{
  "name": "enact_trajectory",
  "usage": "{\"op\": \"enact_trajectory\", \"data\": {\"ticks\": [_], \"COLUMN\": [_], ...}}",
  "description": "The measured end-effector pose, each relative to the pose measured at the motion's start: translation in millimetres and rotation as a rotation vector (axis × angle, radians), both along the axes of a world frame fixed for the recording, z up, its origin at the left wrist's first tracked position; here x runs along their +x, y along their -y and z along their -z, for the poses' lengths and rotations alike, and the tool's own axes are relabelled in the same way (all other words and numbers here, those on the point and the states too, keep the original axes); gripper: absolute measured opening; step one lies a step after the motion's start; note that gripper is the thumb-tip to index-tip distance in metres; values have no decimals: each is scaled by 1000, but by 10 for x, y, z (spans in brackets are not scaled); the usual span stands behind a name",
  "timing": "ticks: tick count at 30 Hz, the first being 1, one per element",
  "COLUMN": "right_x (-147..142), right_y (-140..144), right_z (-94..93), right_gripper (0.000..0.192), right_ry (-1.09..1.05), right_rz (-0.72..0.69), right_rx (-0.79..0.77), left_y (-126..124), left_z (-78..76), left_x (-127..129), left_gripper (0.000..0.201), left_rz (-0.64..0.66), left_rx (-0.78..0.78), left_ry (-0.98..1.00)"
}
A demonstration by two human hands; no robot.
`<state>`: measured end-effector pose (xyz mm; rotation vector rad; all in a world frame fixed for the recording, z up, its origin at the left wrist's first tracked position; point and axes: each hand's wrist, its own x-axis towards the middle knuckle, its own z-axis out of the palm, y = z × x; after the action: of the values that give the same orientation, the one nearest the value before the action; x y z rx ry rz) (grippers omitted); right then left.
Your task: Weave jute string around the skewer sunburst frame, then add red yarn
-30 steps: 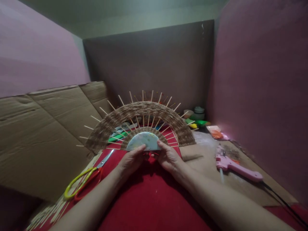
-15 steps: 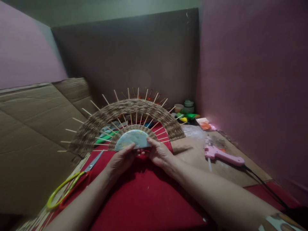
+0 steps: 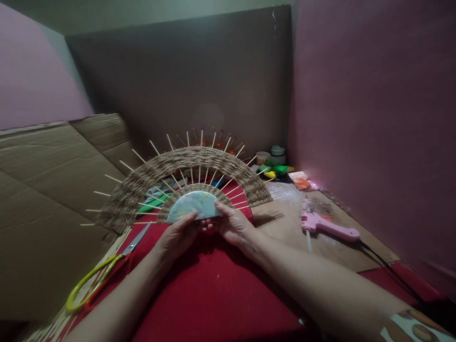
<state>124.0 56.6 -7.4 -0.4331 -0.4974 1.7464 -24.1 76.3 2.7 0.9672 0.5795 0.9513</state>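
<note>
Your left hand and right hand pinch the pale half-disc base of the woven skewer fan, held upright above the red cloth. If you squeeze unevenly, the thin skewers can bend or come loose from the base, and the fan can tip toward the scissors.

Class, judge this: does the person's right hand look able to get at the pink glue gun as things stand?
Probably yes: the glue gun lies uncovered on the board, nothing between it and the right hand, though that hand is holding the woven fan.

2 bare forearms, no sleeves; patterned band at right wrist.
</note>
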Motion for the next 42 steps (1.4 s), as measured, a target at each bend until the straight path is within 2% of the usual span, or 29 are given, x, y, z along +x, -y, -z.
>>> {"op": "enact_trajectory", "data": {"ticks": [11, 19, 30, 35, 39, 42], "right_x": [2, -10, -7, 23, 62, 91], "right_y": [-6, -11, 18, 36, 51, 60], "right_z": [34, 61, 49, 8, -20, -47], "right_gripper": [19, 17, 20, 14, 11, 12], "right_ry": [2, -9, -3, 34, -20, -59], "right_rz": [-32, -41, -31, -16, 23, 44], "right_rx": [-9, 67, 42, -12, -18, -17], "left_y": [28, 16, 12, 24, 82, 114], "left_z": [-20, 22, 24, 25, -31, -83], "left_x": [14, -8, -10, -3, 5, -10], "left_gripper": [28, 29, 29, 25, 26, 33], "left_rz": [41, 27, 65, 112, 89, 114], "left_rx": [3, 7, 13, 66, 101, 273], "left_ry": [27, 5, 2, -27, -51, -186]}}
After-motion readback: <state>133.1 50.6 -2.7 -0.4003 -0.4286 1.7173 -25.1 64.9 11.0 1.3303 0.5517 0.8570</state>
